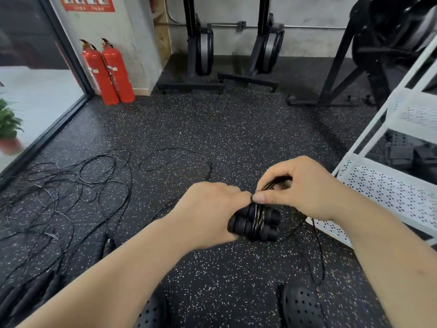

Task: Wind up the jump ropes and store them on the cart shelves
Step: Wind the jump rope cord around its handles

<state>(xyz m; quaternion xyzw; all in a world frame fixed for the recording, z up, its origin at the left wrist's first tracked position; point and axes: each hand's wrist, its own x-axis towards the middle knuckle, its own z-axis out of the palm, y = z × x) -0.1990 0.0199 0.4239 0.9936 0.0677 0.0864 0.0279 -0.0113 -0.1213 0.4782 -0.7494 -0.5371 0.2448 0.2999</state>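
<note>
My left hand (pixel 210 209) grips the two black handles of a jump rope (pixel 254 223), held side by side above the floor. Thin black cord is wrapped several times round the handles' middle. My right hand (pixel 300 188) pinches that cord just above the handles, thumb and fingers curled round a small coil. A loose loop of the same cord hangs down below my right wrist. More jump ropes (pixel 71 185) lie tangled on the speckled floor at the left, with their black handles (pixel 30 292) near the lower left corner. The white cart (pixel 390 192) with perforated shelves stands at the right.
Two red fire extinguishers (pixel 108 72) stand by the back wall pillar. Black rowing machines (pixel 201 50) are stored upright behind. A potted plant (pixel 9 129) sits outside the glass door at left. My black perforated shoes (pixel 300 306) show at the bottom. Dark items lie on the cart's lower shelf.
</note>
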